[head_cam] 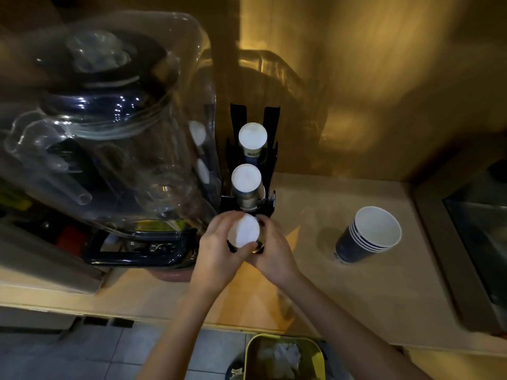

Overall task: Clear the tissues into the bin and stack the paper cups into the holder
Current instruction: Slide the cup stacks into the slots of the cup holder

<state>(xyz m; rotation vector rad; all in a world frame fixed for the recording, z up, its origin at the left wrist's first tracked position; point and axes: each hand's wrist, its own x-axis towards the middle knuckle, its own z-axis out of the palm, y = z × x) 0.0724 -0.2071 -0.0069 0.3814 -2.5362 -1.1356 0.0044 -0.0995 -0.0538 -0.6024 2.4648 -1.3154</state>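
A black cup holder [270, 200] stands on the counter beside the blender, with upside-down cup stacks in its back slot [252, 136] and middle slot [246, 178]. Both hands grip a third upside-down paper cup stack [244, 231] at the holder's front slot; my left hand [216, 248] wraps its left side and my right hand [271, 250] its right side. A separate stack of dark blue paper cups [367, 235] stands upright, tilted, on the counter to the right. Below the counter edge, a yellow-rimmed bin [248, 357] holds crumpled white tissues [282, 357].
A large blender with a clear cover [118, 127] fills the counter's left side, close to the holder. A steel sink [472, 229] is at the right edge. A gold wall rises behind. Tiled floor [109, 352] lies below the counter [356, 297].
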